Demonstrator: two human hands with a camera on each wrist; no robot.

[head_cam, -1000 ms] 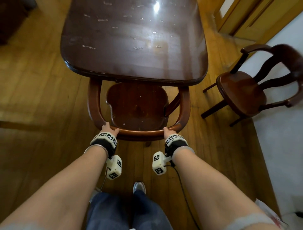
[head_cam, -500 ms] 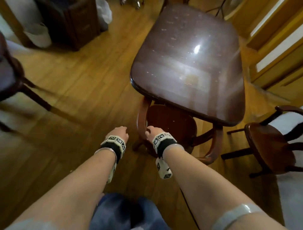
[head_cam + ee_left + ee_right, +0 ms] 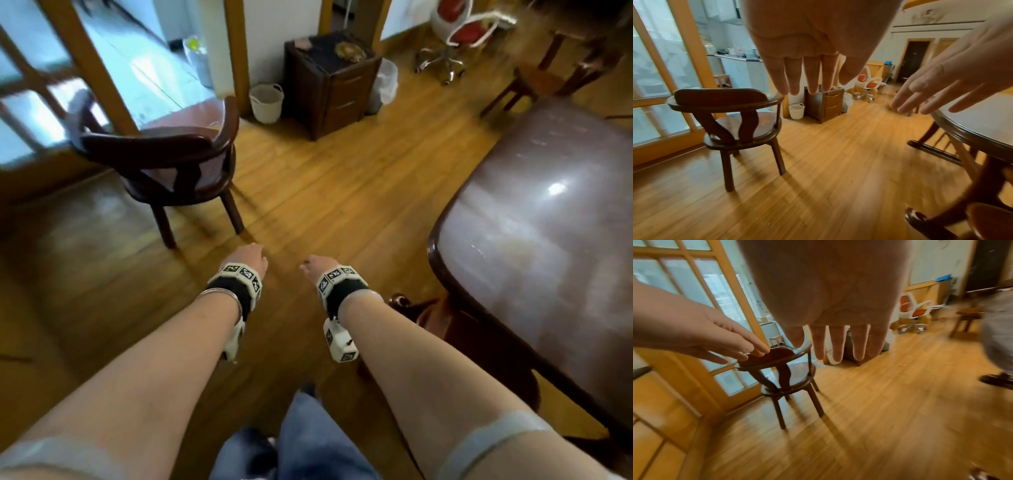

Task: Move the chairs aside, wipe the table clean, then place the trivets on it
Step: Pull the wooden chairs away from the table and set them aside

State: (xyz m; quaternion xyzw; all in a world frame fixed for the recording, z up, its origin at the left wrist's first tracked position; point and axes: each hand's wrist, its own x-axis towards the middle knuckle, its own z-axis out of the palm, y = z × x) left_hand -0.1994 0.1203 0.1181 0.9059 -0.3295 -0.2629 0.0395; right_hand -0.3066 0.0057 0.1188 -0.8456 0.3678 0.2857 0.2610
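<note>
Both hands out low center, left hand (image 3: 247, 257) and right hand (image 3: 315, 265) empty, fingers straight and loose, glossy dark table (image 3: 548, 240) at right edge, dark curved-back chair (image 3: 164, 161) upper left, wrist views showed its splat back, head view didn't

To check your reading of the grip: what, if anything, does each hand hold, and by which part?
Nothing is held. The left hand and the right hand both hang over the floor with fingers straight, clear of the chair and the table.
</note>
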